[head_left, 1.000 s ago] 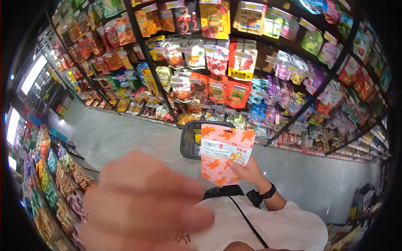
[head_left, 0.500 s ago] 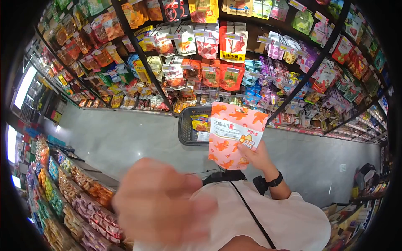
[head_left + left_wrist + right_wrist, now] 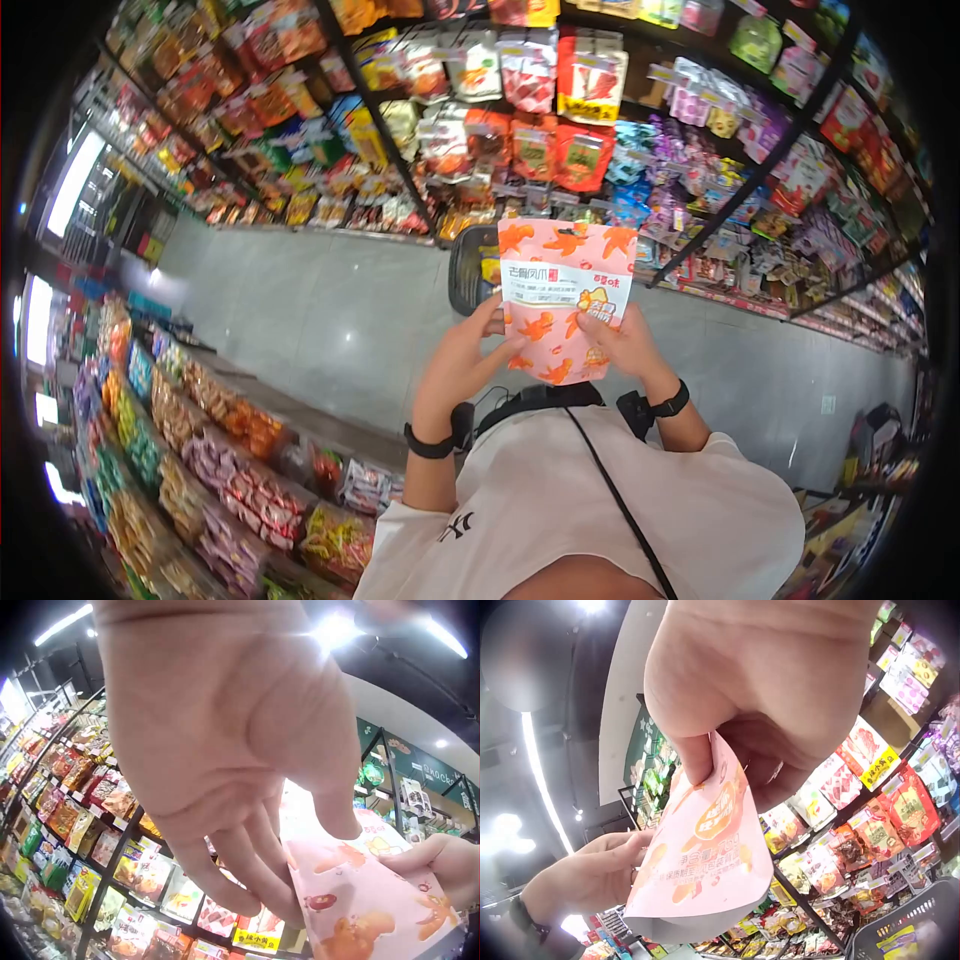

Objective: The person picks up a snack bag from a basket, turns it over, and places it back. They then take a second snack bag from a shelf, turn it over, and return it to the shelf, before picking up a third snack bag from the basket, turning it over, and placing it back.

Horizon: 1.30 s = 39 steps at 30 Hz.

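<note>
A pink snack pouch with orange chicken-feet pictures is held upright in front of the chest, its printed front toward the head camera. My right hand grips its right edge, thumb on the front and fingers behind. On the opposite edge is my left hand, its thumb over the front. The left wrist view shows the left fingers reaching behind the pouch's side. From the right wrist, the right thumb presses on the pouch, and its grey bottom fold faces down.
Beyond the pouch, a dark shopping basket with a yellow packet in it stands on the grey floor, partly hidden. Shelves of hanging snack bags line the far side. Bins of wrapped sweets run along the left.
My left hand, earlier raised and blurred close to the head camera, has moved forward and right to the pouch's left edge and taken hold there. The right hand keeps its grip.
</note>
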Available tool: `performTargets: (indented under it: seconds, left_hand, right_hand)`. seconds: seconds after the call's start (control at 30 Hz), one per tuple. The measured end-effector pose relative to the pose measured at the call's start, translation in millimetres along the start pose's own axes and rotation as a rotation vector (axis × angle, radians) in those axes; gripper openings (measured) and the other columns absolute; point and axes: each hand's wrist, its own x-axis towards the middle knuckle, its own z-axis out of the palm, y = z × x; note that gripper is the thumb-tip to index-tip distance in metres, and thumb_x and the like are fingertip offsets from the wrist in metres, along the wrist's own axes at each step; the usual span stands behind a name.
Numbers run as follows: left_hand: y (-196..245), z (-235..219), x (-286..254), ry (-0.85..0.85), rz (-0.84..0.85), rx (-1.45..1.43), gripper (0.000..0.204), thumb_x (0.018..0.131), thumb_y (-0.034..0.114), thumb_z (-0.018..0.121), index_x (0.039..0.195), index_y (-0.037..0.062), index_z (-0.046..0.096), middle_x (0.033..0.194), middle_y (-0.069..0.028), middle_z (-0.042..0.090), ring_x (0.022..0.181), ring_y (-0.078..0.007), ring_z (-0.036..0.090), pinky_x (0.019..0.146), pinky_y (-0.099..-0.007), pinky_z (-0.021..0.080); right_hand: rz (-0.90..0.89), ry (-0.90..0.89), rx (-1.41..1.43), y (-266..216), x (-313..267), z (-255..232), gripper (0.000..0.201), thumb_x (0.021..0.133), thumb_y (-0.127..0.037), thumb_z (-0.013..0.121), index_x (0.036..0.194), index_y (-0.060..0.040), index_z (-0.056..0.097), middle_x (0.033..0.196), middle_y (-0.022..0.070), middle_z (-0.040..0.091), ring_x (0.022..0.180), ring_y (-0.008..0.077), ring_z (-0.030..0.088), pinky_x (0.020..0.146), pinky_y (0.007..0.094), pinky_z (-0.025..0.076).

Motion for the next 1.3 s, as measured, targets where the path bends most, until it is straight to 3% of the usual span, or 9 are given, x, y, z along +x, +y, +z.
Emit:
performTargets:
  seconds: [0.2,0.4,0.5,0.63,0.83,0.87,1.0,1.2,1.3]
  left_hand:
    - [-6,1,-25,0.140,-0.130,-0.060,0.042,0.093,0.008,0.078,0.128,-0.0015,0.058,0.104,-0.0120,0.076,0.087,-0.0166,0.074,0.074,-0.0283,0.057]
    - [-7,-1,-43,0.186,-0.152,-0.075,0.034,0.088,0.003,0.079,0.118,-0.0036,0.064,0.094,-0.0099,0.077,0.072,-0.0133,0.072,0.068,-0.0257,0.055]
    - [-7,-1,-50,0.230,-0.146,-0.007,0.030,0.086,0.010,0.084,0.109,-0.0022,0.069,0.086,-0.0101,0.077,0.070,-0.0141,0.073,0.067,-0.0277,0.055]
    - [-8,-1,-53,0.265,-0.117,0.009,0.031,0.084,0.011,0.085,0.109,-0.0003,0.071,0.083,-0.0092,0.077,0.068,-0.0136,0.072,0.066,-0.0278,0.055]
    - [-12,-5,-54,0.257,-0.098,0.044,0.032,0.082,0.011,0.086,0.110,0.0014,0.073,0.083,-0.0092,0.077,0.068,-0.0142,0.072,0.065,-0.0288,0.055]
    - [-14,-4,-54,0.252,-0.105,0.039,0.032,0.082,0.011,0.086,0.109,0.0013,0.073,0.083,-0.0094,0.077,0.068,-0.0145,0.072,0.065,-0.0290,0.055]
    - [-14,-8,-55,0.244,-0.138,0.019,0.033,0.082,0.012,0.086,0.109,0.0008,0.073,0.084,-0.0103,0.076,0.067,-0.0155,0.071,0.064,-0.0303,0.055]
    - [-18,-15,-51,0.254,-0.115,0.041,0.032,0.083,0.014,0.085,0.111,0.0015,0.073,0.078,-0.0106,0.074,0.066,-0.0179,0.071,0.064,-0.0311,0.055]
    - [-23,-17,-41,0.248,-0.120,0.063,0.035,0.084,0.016,0.085,0.112,0.0015,0.073,0.075,-0.0113,0.073,0.064,-0.0193,0.070,0.063,-0.0325,0.055]
  right_hand:
    - [0.022,-0.094,0.036,6,6,21,0.024,0.104,-0.022,0.069,0.108,0.0010,0.069,0.074,-0.0056,0.059,0.065,0.0035,0.047,0.057,0.0250,0.042]
    - [0.022,-0.166,0.062,9,7,36,0.027,0.104,-0.020,0.066,0.121,0.0009,0.067,0.092,0.0001,0.069,0.080,0.0067,0.058,0.073,0.0296,0.053]
    - [0.038,-0.207,0.017,12,7,38,0.029,0.104,-0.020,0.066,0.123,0.0011,0.067,0.099,0.0028,0.071,0.087,0.0081,0.061,0.080,0.0314,0.055]
    - [0.067,-0.237,0.012,18,9,38,0.027,0.102,-0.017,0.067,0.123,0.0001,0.067,0.099,0.0030,0.072,0.087,0.0087,0.062,0.080,0.0316,0.055]
    - [0.007,-0.265,0.089,4,11,43,0.038,0.094,-0.010,0.076,0.129,-0.0010,0.065,0.117,0.0061,0.073,0.104,0.0115,0.066,0.093,0.0324,0.055]
    - [0.040,-0.281,0.098,6,12,43,0.047,0.089,-0.008,0.081,0.132,-0.0010,0.063,0.122,0.0060,0.072,0.109,0.0126,0.066,0.096,0.0327,0.055]
    - [0.069,-0.320,0.105,12,17,46,0.059,0.084,-0.009,0.087,0.135,-0.0008,0.060,0.126,0.0061,0.071,0.113,0.0139,0.066,0.097,0.0338,0.055]
    - [-0.008,-0.306,0.025,7,28,57,0.059,0.080,-0.012,0.090,0.132,-0.0019,0.063,0.121,0.0048,0.072,0.107,0.0141,0.067,0.095,0.0336,0.056]
    - [0.043,-0.280,0.023,8,34,57,0.057,0.079,-0.012,0.090,0.129,-0.0023,0.064,0.119,0.0043,0.072,0.106,0.0143,0.068,0.093,0.0335,0.056]
